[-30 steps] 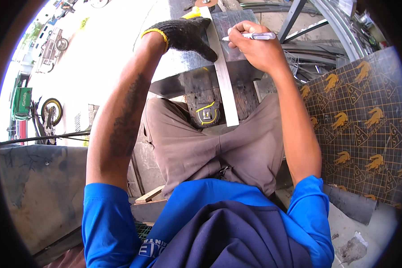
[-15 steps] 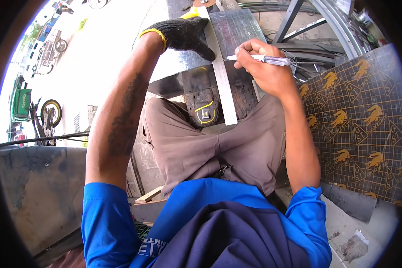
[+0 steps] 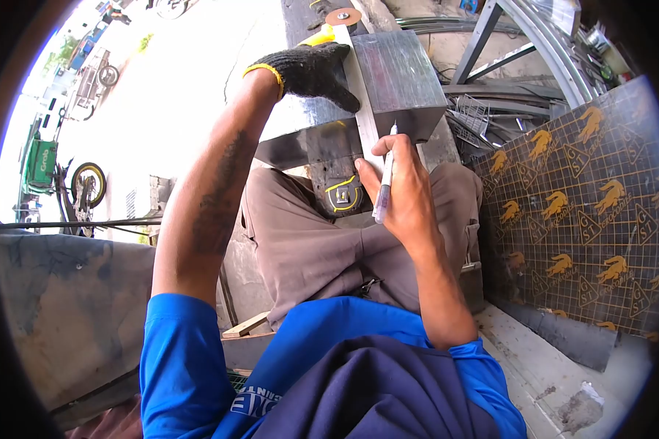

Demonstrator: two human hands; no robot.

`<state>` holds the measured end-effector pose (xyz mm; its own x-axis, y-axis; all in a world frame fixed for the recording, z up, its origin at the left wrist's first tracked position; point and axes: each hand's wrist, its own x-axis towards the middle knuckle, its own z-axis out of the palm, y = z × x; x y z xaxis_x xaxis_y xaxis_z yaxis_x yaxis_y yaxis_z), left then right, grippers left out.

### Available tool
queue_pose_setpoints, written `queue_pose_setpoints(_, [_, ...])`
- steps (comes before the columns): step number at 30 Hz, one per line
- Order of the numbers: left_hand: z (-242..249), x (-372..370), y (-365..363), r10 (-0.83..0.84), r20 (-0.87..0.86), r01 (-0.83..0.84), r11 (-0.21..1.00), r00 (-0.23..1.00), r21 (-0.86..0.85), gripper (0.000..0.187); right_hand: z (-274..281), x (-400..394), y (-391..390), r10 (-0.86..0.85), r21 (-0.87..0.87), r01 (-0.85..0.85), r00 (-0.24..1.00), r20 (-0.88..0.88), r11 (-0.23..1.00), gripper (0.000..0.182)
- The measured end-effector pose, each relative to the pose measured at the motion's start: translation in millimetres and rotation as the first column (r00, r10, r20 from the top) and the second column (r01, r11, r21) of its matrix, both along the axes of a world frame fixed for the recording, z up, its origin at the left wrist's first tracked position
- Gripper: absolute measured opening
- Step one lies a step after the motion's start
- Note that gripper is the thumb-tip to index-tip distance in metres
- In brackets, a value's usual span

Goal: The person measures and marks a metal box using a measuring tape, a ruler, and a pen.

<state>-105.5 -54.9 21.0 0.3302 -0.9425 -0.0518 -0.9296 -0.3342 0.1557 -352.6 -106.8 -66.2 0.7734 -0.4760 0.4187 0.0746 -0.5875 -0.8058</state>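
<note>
My left hand (image 3: 311,73), in a black glove with a yellow cuff, presses with fingers spread on a long metal straightedge (image 3: 355,80). The straightedge lies over a shiny sheet-metal piece (image 3: 399,69) and extends past its near edge. My bare right hand (image 3: 403,179) holds a white marker pen (image 3: 386,175) with its tip pointing up and away, and its thumb and fingers are at the near part of the straightedge. A black and yellow tape measure (image 3: 341,195) rests on the dark wooden block between my knees.
A round disc (image 3: 343,17) lies beyond the metal piece. Metal frames and strips (image 3: 505,88) are at the upper right. A patterned board (image 3: 578,205) leans at the right. A motorbike (image 3: 88,186) stands at the far left.
My right hand has moved down and left from beside the straightedge to its near part, and the pen has turned from sideways to nearly upright in view. My left hand stays on the straightedge.
</note>
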Motion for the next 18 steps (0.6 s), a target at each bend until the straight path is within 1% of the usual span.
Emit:
queue_pose_setpoints(2, [-9.3, 6.1, 3.1, -0.019, -0.004, 0.019, 1.000, 1.000, -0.024, 0.085, 0.5, 4.7, 2.6, 0.016, 0.015, -0.017, 1.000, 0.023, 1.000, 0.030])
queue_pose_setpoints(3, [-11.6, 6.5, 5.0, -0.041, -0.018, 0.040, 0.998, 0.999, -0.045, 0.084, 1.5, 6.4, 2.6, 0.009, -0.023, -0.009, 1.000, 0.012, 1.000, 0.029])
queue_pose_setpoints(4, [-14.8, 5.9, 11.4, -0.088, 0.022, 0.090, 0.990, 0.996, -0.109, 0.082, 2.7, 7.5, 2.9, 0.002, -0.062, -0.002, 1.000, 0.001, 0.998, 0.029])
queue_pose_setpoints(5, [-27.3, 4.6, 20.8, -0.082, 0.028, 0.087, 0.951, 0.996, -0.296, 0.084, 4.1, 8.4, 3.1, 0.007, -0.070, -0.007, 1.000, 0.005, 0.998, 0.029])
queue_pose_setpoints(7, [-40.5, 2.2, 35.7, 0.012, -0.163, -0.066, 0.942, 0.986, -0.329, 0.086, 6.5, 11.9, 2.0, 0.003, -0.149, -0.008, 0.999, -0.032, 0.989, 0.033])
queue_pose_setpoints(8, [-37.4, -5.9, 45.2, 0.088, -0.282, -0.178, 0.933, 0.955, -0.313, 0.077, 5.1, 13.5, 1.2, -0.016, -0.144, 0.008, 0.999, -0.052, 0.990, 0.037])
queue_pose_setpoints(9, [-49.8, -6.1, 55.1, 0.103, -0.567, -0.358, 0.861, 0.818, -0.360, 0.069, 5.0, 13.0, 0.1, -0.016, -0.150, 0.009, 0.999, -0.046, 0.989, 0.037])
queue_pose_setpoints(10, [-57.7, -1.1, 69.5, 0.096, -0.418, -0.286, 0.861, 0.903, -0.420, 0.070, 5.2, 11.4, -2.4, -0.012, -0.152, 0.006, 0.999, -0.040, 0.988, 0.036])
queue_pose_setpoints(11, [-59.4, 1.8, 81.9, 0.090, -0.259, -0.206, 0.860, 0.962, -0.466, 0.071, 4.2, 10.9, -6.6, -0.009, -0.154, 0.003, 0.999, -0.035, 0.988, 0.036])
queue_pose_setpoints(12, [-62.7, 7.4, 90.3, 0.284, -0.191, -0.341, 0.814, 0.940, -0.470, 0.066, 0.5, 13.2, -13.1, -0.026, -0.135, 0.029, 0.999, 0.022, 0.990, 0.032])
queue_pose_setpoints(13, [-66.9, 13.0, 98.0, 0.470, -0.127, -0.468, 0.741, 0.874, -0.482, 0.061, -0.4, 14.5, -21.2, -0.075, -0.061, 0.075, 0.997, 0.001, 0.995, 0.028])
queue_pose_setpoints(14, [-71.5, 17.5, 105.1, 0.579, -0.113, -0.553, 0.674, 0.807, -0.490, 0.075, 4.7, 15.9, -31.6, -0.091, -0.043, 0.090, 0.996, -0.006, 0.995, 0.027])
queue_pose_setpoints(15, [-83.2, 29.0, 110.6, 0.680, -0.163, -0.656, 0.572, 0.715, -0.493, 0.088, 9.5, 18.9, -44.0, -0.105, -0.025, 0.105, 0.994, -0.013, 0.994, 0.026])
queue_pose_setpoints(17, [-109.7, 60.3, 120.5, 0.689, -0.407, -0.793, 0.448, 0.600, -0.412, 0.097, 8.1, 37.8, -74.9, -0.138, -0.081, 0.142, 0.989, 0.054, 0.987, 0.026])
queue_pose_setpoints(18, [-143.9, 97.2, 135.4, 0.671, -0.240, -0.704, 0.603, 0.702, -0.375, 0.080, 9.7, 48.8, -89.9, -0.158, -0.091, 0.164, 0.985, 0.066, 0.982, 0.026])
